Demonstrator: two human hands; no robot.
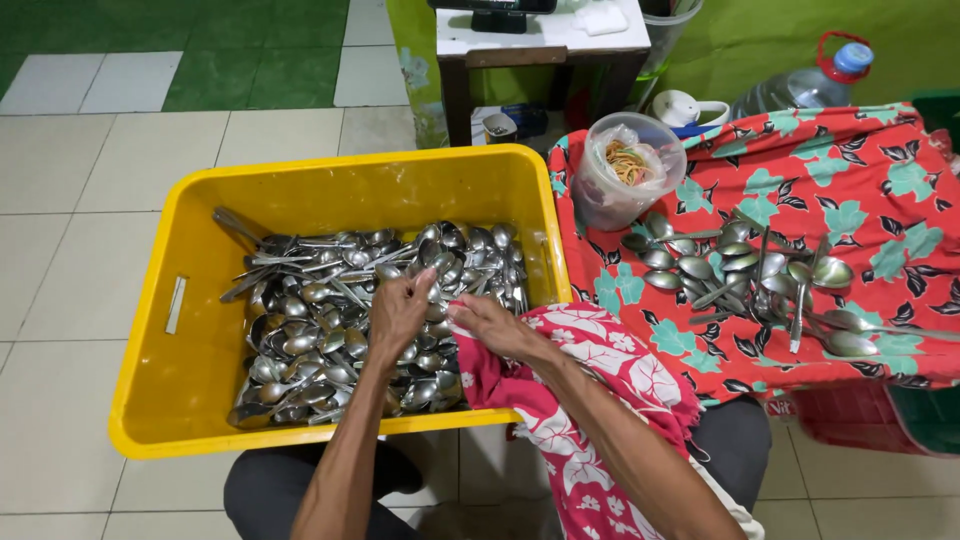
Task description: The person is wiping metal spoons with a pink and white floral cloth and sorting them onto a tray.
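Reaching into a yellow rectangular plastic crate [200,390] heaped with steel spoons [320,330], the left hand [398,312] pinches one spoon from the pile. The right hand [492,325], fingers curled, grips a red-and-white floral cloth [600,390] draped over the crate's right rim. Farther right, wiped steel spoons [750,275] lie on a red floral fabric [880,190] beside a clear plastic tub [625,170].
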